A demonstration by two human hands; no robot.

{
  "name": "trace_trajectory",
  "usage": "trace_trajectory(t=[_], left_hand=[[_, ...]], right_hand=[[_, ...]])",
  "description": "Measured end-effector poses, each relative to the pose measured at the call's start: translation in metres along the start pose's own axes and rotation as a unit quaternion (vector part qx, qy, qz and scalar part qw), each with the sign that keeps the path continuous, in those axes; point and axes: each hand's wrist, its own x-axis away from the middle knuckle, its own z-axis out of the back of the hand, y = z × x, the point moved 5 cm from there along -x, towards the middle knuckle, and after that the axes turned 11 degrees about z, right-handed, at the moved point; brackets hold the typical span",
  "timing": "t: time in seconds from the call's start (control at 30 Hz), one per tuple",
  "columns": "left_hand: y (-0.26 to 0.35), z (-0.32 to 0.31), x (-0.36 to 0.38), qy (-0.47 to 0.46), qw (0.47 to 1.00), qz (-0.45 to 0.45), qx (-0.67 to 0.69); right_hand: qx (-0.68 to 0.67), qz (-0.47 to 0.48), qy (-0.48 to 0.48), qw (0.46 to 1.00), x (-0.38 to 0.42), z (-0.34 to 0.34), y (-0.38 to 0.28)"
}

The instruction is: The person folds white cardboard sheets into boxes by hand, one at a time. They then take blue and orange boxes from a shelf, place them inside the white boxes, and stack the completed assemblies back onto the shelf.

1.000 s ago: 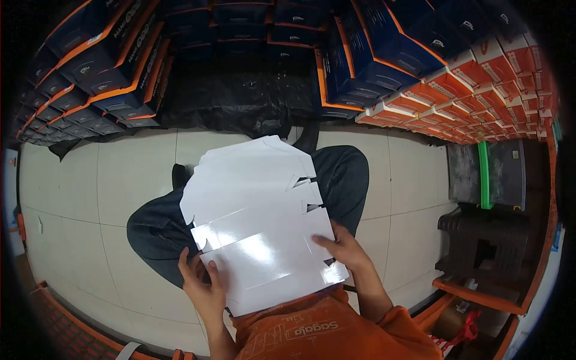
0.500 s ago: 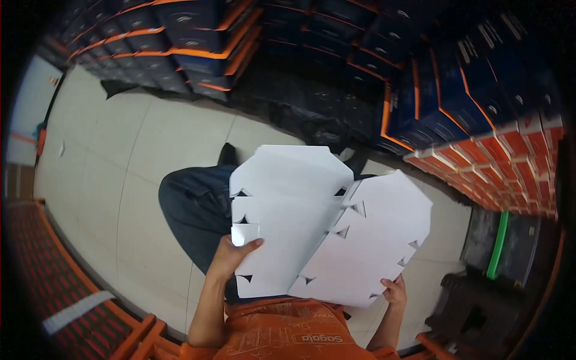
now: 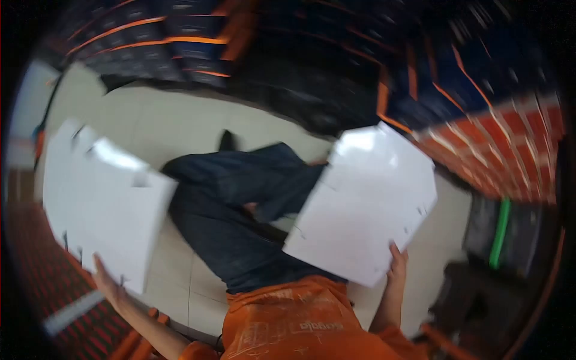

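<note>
Out to the left, my left hand [image 3: 107, 282] grips the lower edge of a white die-cut sheet [image 3: 99, 198], thumb on its face and fingers behind it. The sheet has small slots along its edges and is blurred by motion. My right hand [image 3: 396, 264] pinches the lower right edge of a second white sheet [image 3: 366, 204] with cut corners and small slits. This one is held above my right side, its glossy face catching light. The two sheets are well apart, with my crossed legs [image 3: 234, 204] in dark jeans between them.
Stacked dark blue boxes with orange edges [image 3: 198, 48] stand ahead and to the right. Red and white boxes [image 3: 498, 150] lie at the right, near a black bin with a green strip [image 3: 498, 234]. A red-green slatted surface [image 3: 54, 264] is at left. Pale tiles [image 3: 198, 120] cover the floor.
The two white sheets were side by side and overlapping over my lap. My left hand has swung its sheet far to the left, while my right hand's sheet has shifted slightly up.
</note>
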Motion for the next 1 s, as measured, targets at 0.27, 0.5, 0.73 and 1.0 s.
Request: trace_trajectory(t=[0.27, 0.5, 0.73, 1.0], left_hand=[[-0.203, 0.003, -0.093, -0.047, 0.986, 0.154, 0.036], [-0.094, -0.049, -0.031, 0.273, 0.647, -0.034, -0.711], [-0.029, -0.362, 0.257, -0.418, 0.81, -0.259, -0.318], [-0.126, -0.429, 0.289, -0.543, 0.792, -0.028, -0.277]], right_hand=[[0.057, 0.087, -0.031, 0.994, 0.019, -0.038, -0.041], [0.111, 0.065, 0.065, 0.99, 0.056, -0.054, -0.057], [0.413, 0.275, 0.179, 0.849, 0.086, -0.054, -0.058], [0.403, 0.437, 0.072, 0.801, 0.118, -0.08, -0.055]])
